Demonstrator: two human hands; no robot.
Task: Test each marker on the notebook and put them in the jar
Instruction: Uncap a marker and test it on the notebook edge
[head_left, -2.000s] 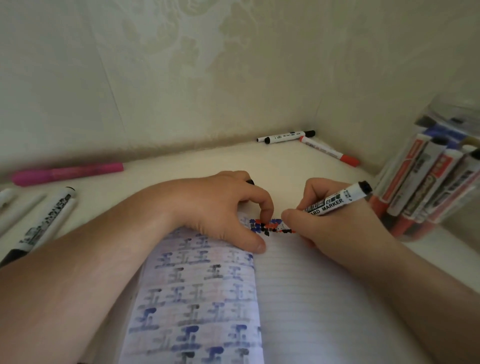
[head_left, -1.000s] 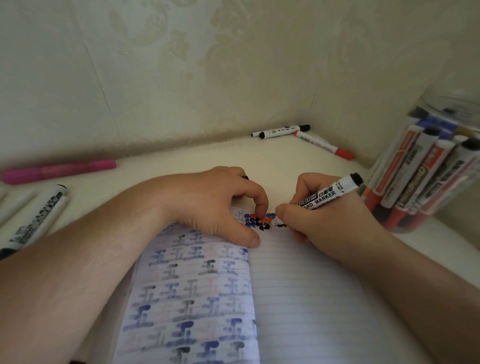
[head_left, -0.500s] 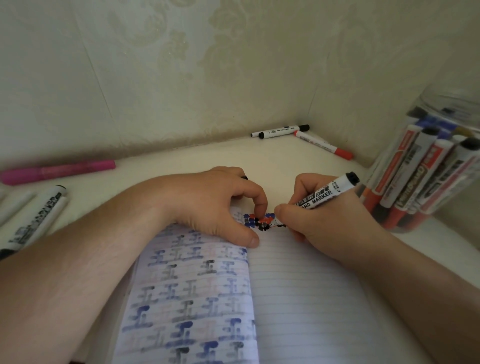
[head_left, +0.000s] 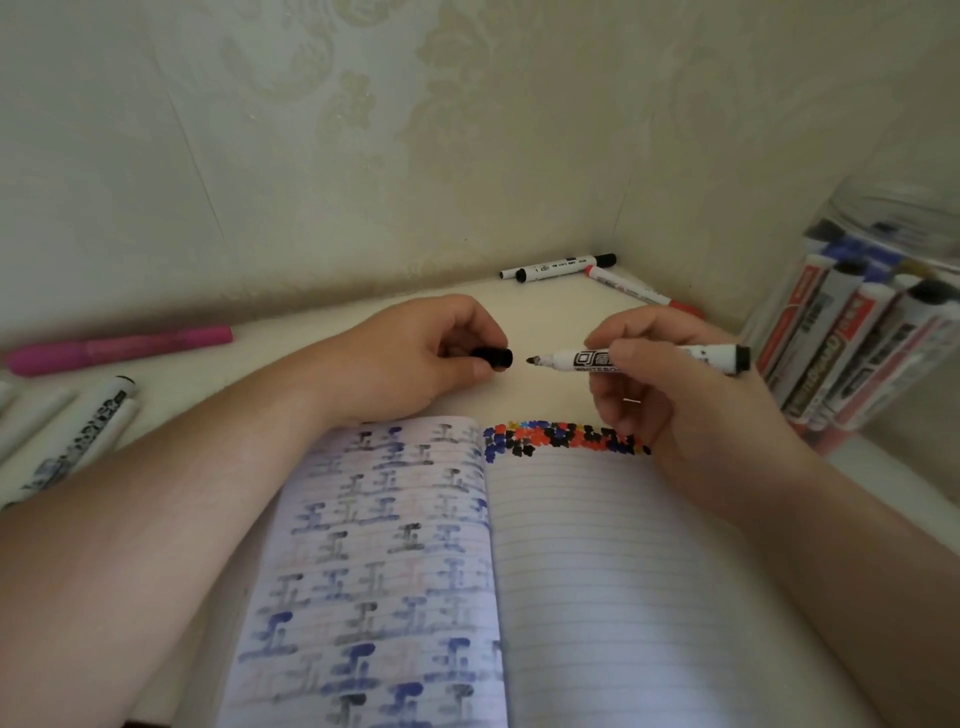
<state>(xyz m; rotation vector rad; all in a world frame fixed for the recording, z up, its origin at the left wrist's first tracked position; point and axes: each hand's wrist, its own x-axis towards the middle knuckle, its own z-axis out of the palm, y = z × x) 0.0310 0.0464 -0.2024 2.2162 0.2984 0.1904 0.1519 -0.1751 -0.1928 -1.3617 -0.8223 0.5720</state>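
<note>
Marker (head_left: 644, 358), labelled "WHITEBOA…", lies horizontal, pinched in right hand (head_left: 670, 374), tip pointing left at black cap (head_left: 493, 357) pinched by left hand (head_left: 415, 358), above notebook (head_left: 597, 571).

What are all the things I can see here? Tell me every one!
notebook: one, open, lined pages, left page full of blue and black marks, at the near edge of the table
test dots: a row, red, blue and black, along the top of the right page
marker: one, white with black tip, uncapped, held above the table
cap: one, black, just left of the marker tip
jar: one, clear, at the right, holding several markers
pink marker: one, lying at the left
white markers: a few, at the left edge
corner markers: two black-capped, one red, by the wall
table: one, cream
left hand: holds the cap
right hand: holds the marker
</note>
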